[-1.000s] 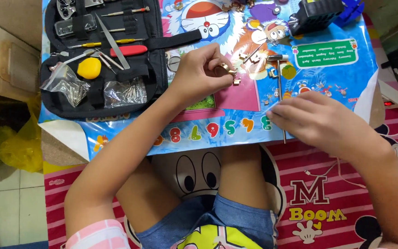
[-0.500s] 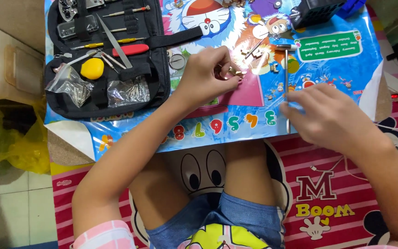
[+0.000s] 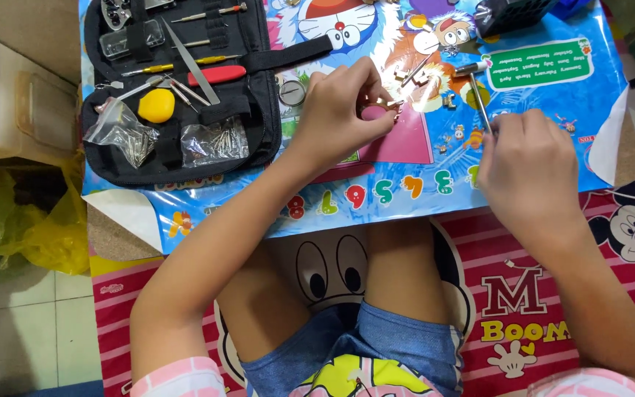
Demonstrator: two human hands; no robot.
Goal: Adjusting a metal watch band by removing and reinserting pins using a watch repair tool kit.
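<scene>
My left hand (image 3: 345, 110) rests on the colourful cartoon mat (image 3: 420, 169) and pinches a small metal part (image 3: 389, 105) between thumb and fingers. My right hand (image 3: 529, 165) is closed on the handle of a small metal hammer (image 3: 475, 84), whose head points up and left, a little right of the part. Several tiny metal pieces (image 3: 446, 99) lie scattered on the mat between and above the two hands.
A black open tool case (image 3: 178, 95) at the upper left holds screwdrivers, tweezers, a yellow blob and bags of pins. A round lens (image 3: 292, 92) lies beside it. A dark box (image 3: 512, 11) sits at the top right. A yellow plastic bag (image 3: 23, 220) lies at the left.
My right hand has risen from the mat's lower edge and holds the hammer nearer the part. My left hand stays on the small part. The view has shifted slightly.
</scene>
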